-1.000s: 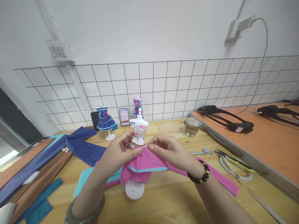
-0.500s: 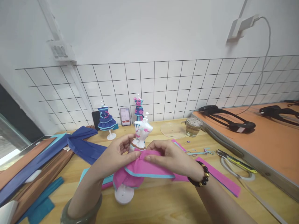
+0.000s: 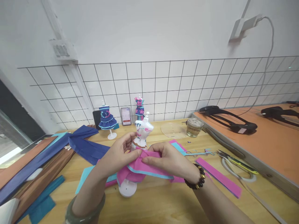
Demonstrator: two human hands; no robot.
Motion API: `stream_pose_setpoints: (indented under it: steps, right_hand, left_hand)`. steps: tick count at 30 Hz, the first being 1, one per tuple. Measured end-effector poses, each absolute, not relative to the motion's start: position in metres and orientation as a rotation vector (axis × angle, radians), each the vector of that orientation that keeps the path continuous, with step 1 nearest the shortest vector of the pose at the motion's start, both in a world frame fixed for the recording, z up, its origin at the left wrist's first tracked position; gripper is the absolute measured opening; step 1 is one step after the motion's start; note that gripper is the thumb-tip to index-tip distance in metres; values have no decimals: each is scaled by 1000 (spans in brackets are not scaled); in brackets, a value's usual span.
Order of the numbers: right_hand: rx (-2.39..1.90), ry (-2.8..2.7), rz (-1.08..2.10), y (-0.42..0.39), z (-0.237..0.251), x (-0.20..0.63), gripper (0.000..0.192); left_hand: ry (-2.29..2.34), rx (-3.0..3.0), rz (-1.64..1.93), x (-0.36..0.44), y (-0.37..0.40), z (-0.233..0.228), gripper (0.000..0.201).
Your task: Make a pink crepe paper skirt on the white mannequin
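A pair of bare hands gathers pink cloth (image 3: pixel 150 170) at the waist of a small white dress form (image 3: pixel 143 129), held well forward of the desk's (image 3: pixel 177 205) back edge. The left hand (image 3: pixel 125 152) presses its thumb on the cloth, fingers curled behind the form; the right hand (image 3: pixel 167 157) pinches a fold just beside it, the pale blue trim hanging below. The form leans, its round base (image 3: pixel 127 188) showing under the hem; whether that base sits flat on the desk cannot be told.

The folds appear to depend on thumb pressure: should either thumb ease, the pleats could slip open or bunch unevenly. A harder pull from the right could drag the waistline crooked or tip the leaning form.

Near the desk's right edge, a yellow-handled tool (image 3: pixel 244 165) lies beyond a flat pink strip (image 3: pixel 218 177). A lidded glass (image 3: pixel 194 127) of liquid stands toward the back right corner, where a careless sweep of the right arm could knock it over and wet the fabric.
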State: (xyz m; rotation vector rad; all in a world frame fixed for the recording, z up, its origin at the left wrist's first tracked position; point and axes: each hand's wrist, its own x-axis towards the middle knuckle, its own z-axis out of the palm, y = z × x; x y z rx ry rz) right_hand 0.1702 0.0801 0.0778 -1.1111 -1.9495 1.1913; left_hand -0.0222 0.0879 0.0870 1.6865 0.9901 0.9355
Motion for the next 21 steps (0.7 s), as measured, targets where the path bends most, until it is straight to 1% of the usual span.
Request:
stream_pose_setpoints:
  steps: [4,7,12,18,21]
  right_hand:
    - [-1065,-1908,1236,81,81,173,25]
    - [-982,-1834,1291,82,83,176,26]
    - [-958,-1825,1277,84,83,176,25]
    - [-982,-1834,1191,81,84,176,21]
    - [-982,-1852,1117,80,84,176,20]
  left_hand:
    - [1038,1679,938,-23,89,86,55]
    - [1021,1703,936,-24,89,85,56]
    - [1043,1698,933,-23,88,84,62]
    - [1049,1685,931,-23,87,86,60]
    - [1031,1696,934,-21,86,88,53]
